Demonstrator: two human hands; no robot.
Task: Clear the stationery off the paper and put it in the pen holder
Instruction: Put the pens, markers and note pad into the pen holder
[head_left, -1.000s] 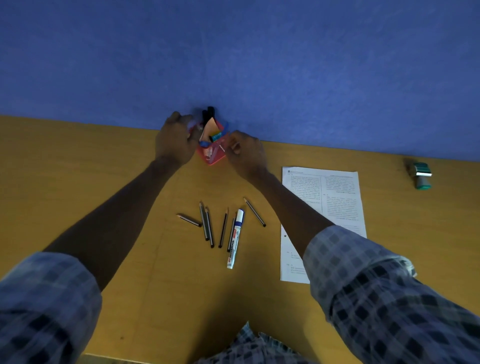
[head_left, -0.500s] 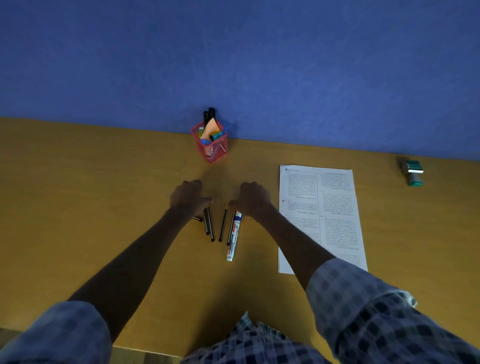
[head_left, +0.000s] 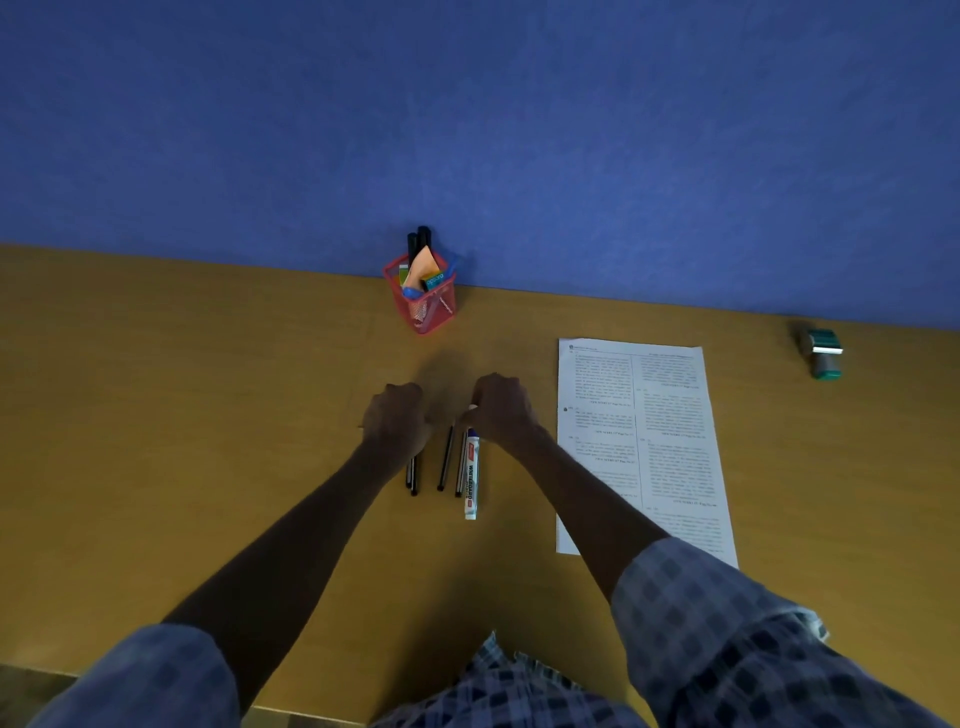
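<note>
The right hand (head_left: 501, 410) has its fingers curled down over the far end of the whiteboard marker (head_left: 471, 480), apparently pinching its cap end, though the fingertips are hidden under the knuckles, so how firm the hold is cannot be told. The marker lies on the wooden desk (head_left: 182, 415) with its long axis running from the hand back toward the person, so a lift would start at the far tip. Just left of it lie two thin black pens (head_left: 447, 457), roughly parallel. The left hand (head_left: 397, 421) curls over the far ends of another pair of black pens (head_left: 413, 475), seemingly gripping them. The red mesh pen holder (head_left: 423, 301) stands beyond both hands against the blue wall, about equally near to each, with nothing between. It already holds markers and sticky notes, leaving little room. The printed paper (head_left: 654, 431) lies to the right of the right forearm, with no stationery on it; a green stamp (head_left: 823, 353) sits well apart.
</note>
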